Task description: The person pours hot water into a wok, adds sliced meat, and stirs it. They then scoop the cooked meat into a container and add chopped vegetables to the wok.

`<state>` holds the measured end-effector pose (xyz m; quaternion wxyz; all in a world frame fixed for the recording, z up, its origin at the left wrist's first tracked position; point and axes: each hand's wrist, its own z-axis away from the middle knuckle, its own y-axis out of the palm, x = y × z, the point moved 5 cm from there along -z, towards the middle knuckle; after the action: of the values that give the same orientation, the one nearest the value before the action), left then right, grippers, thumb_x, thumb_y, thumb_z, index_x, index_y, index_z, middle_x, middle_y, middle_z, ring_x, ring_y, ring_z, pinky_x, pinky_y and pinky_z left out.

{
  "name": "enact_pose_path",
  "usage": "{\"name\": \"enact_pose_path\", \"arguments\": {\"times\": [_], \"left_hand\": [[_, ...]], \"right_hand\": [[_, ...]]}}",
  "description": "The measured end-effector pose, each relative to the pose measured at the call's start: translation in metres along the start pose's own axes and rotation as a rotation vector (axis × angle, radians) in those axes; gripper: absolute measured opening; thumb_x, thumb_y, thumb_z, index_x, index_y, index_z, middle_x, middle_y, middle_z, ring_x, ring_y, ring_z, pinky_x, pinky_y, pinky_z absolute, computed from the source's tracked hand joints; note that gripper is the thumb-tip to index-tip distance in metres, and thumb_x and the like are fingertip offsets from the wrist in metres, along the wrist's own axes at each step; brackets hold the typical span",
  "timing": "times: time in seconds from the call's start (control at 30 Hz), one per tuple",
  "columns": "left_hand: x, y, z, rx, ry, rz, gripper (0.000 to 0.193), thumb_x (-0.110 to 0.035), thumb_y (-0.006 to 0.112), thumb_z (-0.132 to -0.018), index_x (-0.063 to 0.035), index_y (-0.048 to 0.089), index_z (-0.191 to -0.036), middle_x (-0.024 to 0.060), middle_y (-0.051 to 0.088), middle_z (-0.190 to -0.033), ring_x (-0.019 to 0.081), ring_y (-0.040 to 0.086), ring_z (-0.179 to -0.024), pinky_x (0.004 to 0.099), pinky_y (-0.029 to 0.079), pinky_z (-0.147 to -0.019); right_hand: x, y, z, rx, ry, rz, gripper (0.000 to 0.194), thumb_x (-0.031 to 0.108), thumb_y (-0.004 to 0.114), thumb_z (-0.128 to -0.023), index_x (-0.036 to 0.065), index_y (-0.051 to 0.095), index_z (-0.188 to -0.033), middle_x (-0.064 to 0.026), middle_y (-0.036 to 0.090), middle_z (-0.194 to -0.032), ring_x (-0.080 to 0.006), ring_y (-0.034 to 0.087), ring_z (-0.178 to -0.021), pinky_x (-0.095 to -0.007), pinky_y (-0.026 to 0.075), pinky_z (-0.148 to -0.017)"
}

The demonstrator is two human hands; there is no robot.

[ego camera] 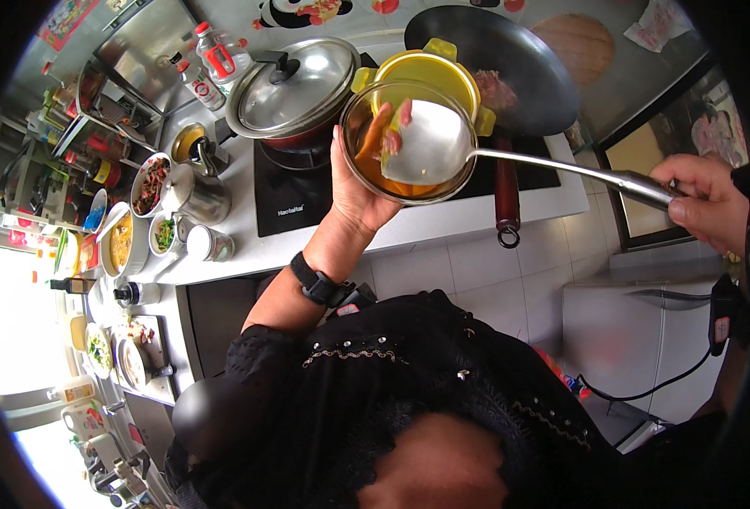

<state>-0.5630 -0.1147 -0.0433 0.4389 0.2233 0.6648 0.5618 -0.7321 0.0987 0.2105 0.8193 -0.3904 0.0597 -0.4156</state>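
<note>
My left hand (365, 203) grips a clear glass bowl (356, 168) from below and the left side. My right hand (702, 200) is closed round the handle of a metal wok spatula (429, 146), whose blade is over the bowl with bits of raw-looking meat at its left edge. Orange-brown matter shows through the glass. Just behind the bowl is a yellow pot or container (432, 73) with side grips. Beyond it, a dark wok (534, 60) holds a clump of pinkish meat (494, 89); its red-brown handle (507, 191) points toward me.
A lidded steel pot (295, 89) stands on the black cooktop (292, 197). To the left are a steel pitcher (203, 194), a bowl of dark food (151, 184), a glass jar (209, 244) and bottles (198, 83). A cable (642, 394) hangs at the lower right.
</note>
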Motion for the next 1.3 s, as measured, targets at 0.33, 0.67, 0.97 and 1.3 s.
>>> {"name": "enact_pose_path", "arguments": {"times": [0.33, 0.67, 0.97, 1.3], "left_hand": [[0.01, 0.0, -0.002, 0.036, -0.069, 0.018, 0.073, -0.067, 0.037, -0.085, -0.0164, 0.037, -0.137, 0.0078, 0.04, -0.138, 0.027, 0.039, -0.126, 0.0468, 0.032, -0.105], [0.023, -0.003, 0.005, 0.008, -0.138, 0.066, 0.07, -0.067, 0.032, -0.086, -0.0147, 0.047, -0.13, 0.0083, 0.046, -0.132, 0.029, 0.044, -0.121, 0.0489, 0.035, -0.102], [0.013, -0.001, 0.002, 0.059, -0.121, 0.119, 0.071, -0.068, 0.036, -0.084, -0.0183, 0.04, -0.135, 0.0079, 0.042, -0.136, 0.03, 0.042, -0.123, 0.0494, 0.035, -0.102], [0.017, 0.005, -0.007, 0.048, -0.098, 0.166, 0.06, -0.059, 0.047, -0.084, -0.0226, 0.043, -0.132, 0.0064, 0.038, -0.139, 0.0373, 0.04, -0.123, 0.0744, 0.036, -0.084]], "right_hand": [[-0.014, -0.003, 0.0, -0.347, -0.217, 0.241, 0.03, 0.007, 0.054, -0.079, 0.004, 0.056, -0.109, -0.003, 0.049, -0.079, -0.0132, 0.045, -0.076, -0.0285, 0.036, -0.073], [-0.059, 0.017, -0.056, -0.041, -0.292, -0.255, 0.031, 0.014, 0.06, -0.083, -0.002, 0.059, -0.109, 0.0002, 0.059, -0.082, -0.0046, 0.051, -0.071, -0.0192, 0.043, -0.065], [-0.078, 0.037, -0.069, -0.049, -0.303, -0.356, 0.034, 0.012, 0.057, -0.084, -0.002, 0.057, -0.115, 0.0035, 0.05, -0.07, -0.0029, 0.04, -0.058, -0.018, 0.033, -0.05], [-0.09, 0.017, -0.047, -0.131, -0.287, -0.349, 0.034, 0.014, 0.055, -0.086, -0.003, 0.056, -0.115, 0.0049, 0.046, -0.058, -0.0005, 0.037, -0.043, -0.0161, 0.027, -0.038]]}}
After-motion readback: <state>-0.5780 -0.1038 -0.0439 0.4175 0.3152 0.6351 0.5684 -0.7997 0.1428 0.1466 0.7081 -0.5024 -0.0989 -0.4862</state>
